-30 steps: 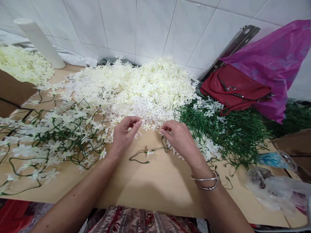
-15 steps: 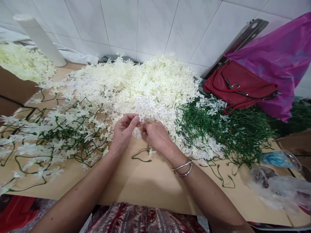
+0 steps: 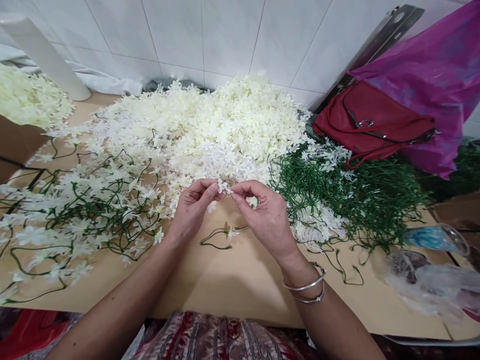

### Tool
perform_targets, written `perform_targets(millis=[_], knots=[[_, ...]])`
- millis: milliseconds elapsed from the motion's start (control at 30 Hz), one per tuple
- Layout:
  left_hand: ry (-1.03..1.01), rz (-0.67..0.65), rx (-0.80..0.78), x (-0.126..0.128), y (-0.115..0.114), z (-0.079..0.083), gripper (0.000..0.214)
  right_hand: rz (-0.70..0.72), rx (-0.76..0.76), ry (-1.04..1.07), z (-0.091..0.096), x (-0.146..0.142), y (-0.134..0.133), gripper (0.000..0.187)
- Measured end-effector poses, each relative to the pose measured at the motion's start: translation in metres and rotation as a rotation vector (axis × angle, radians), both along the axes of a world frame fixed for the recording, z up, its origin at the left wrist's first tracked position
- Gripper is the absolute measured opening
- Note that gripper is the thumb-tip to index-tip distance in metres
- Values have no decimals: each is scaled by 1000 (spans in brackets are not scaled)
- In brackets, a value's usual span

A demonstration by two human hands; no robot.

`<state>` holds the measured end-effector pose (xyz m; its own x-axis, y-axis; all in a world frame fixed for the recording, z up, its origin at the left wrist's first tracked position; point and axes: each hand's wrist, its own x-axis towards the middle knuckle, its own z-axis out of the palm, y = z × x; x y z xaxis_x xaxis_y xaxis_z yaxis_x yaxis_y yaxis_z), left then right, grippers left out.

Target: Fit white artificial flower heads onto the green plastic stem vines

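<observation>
Small white artificial flowers (image 3: 224, 187) are pinched between my two hands, above the near edge of a big heap of loose blossoms (image 3: 240, 120). My left hand (image 3: 195, 205) holds them between thumb and forefinger. From the other side, my right hand (image 3: 264, 212) pinches a petal or blossom with thumb and forefinger. On the table just below lies a green stem (image 3: 215, 245) with one white flower on it. How many blossoms are in my fingers I cannot tell.
Stemmed white flowers (image 3: 86, 210) lie in a tangle at left. Green stems (image 3: 348, 200) are piled at right, before a red handbag (image 3: 375, 120) and a purple bag (image 3: 423, 85). A cup (image 3: 437, 240) and clear plastic (image 3: 435, 285) lie at the right edge.
My right hand has turned and moved right, its thumb and forefinger now showing in a pinch. The white flowers between my hands show more clearly. The view has shifted slightly.
</observation>
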<state>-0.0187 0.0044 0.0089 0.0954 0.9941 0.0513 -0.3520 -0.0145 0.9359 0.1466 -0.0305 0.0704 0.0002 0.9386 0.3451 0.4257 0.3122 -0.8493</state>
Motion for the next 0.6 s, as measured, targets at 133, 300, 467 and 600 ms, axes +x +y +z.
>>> perform_targets(millis=[133, 300, 467, 600], knots=[[118, -53, 79, -1, -2, 3, 26, 17, 35, 7, -4, -4, 0, 13], [184, -23, 105, 0, -4, 11, 27, -12, 115, -125, -4, -8, -2, 18], [138, -22, 115, 2, -4, 10, 27, -13, 128, -217, -7, -10, -4, 19], [129, -100, 81, 0, -2, 9, 27, -62, 39, -84, -8, -11, -3, 15]])
